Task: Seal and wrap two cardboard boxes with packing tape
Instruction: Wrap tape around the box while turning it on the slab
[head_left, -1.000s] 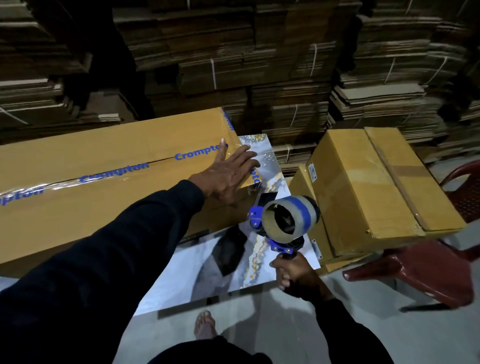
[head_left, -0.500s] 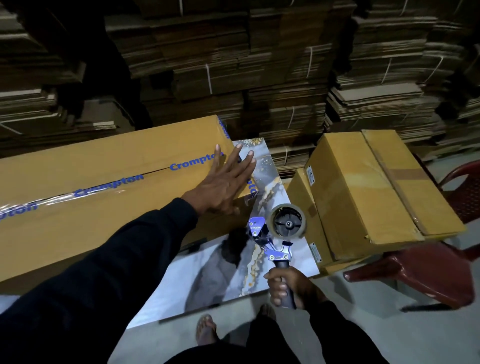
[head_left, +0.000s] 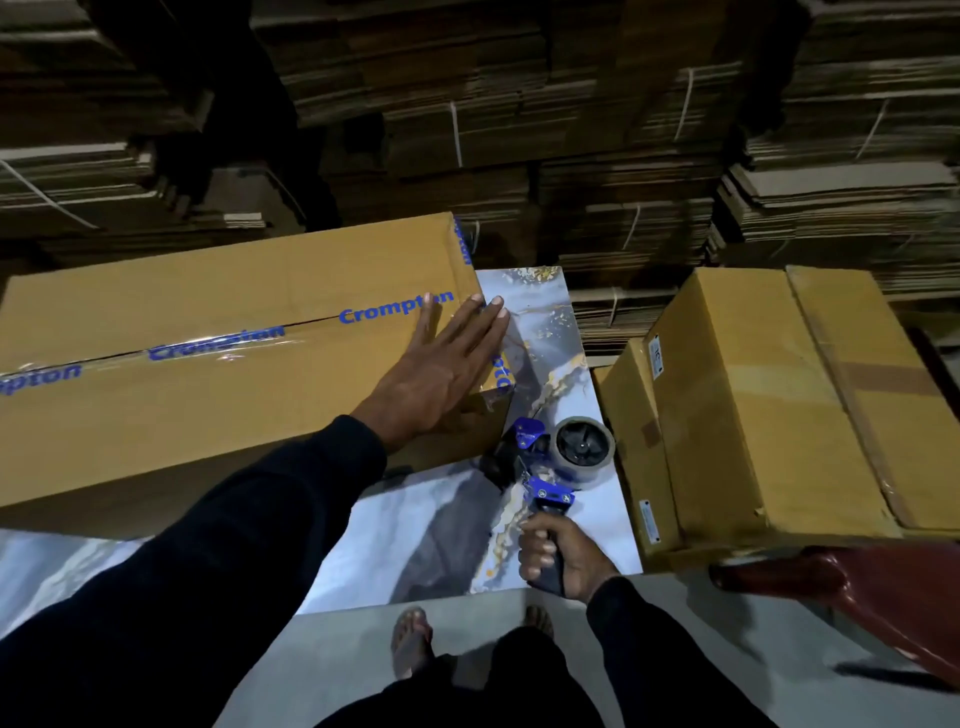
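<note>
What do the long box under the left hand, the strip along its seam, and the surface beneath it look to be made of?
Long tan box: matte cardboard, with folded flaps. Seam strip: glossy clear plastic tape with blue lettering; it glints. White marbled tabletop: smooth, slightly shiny with gold veins; probably laminate or printed sheet, real stone cannot be ruled out.

Long box (head_left: 208, 374): left end cut off by frame edge. Red chair (head_left: 883, 597): mostly outside frame. Tape dispenser (head_left: 545, 467): handle hidden inside right hand (head_left: 563, 558).

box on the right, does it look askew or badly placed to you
Yes. The smaller box sits tilted, resting partly on a red plastic chair and leaning toward the table, its near bottom edge overhanging. Nothing looks torn.
</note>
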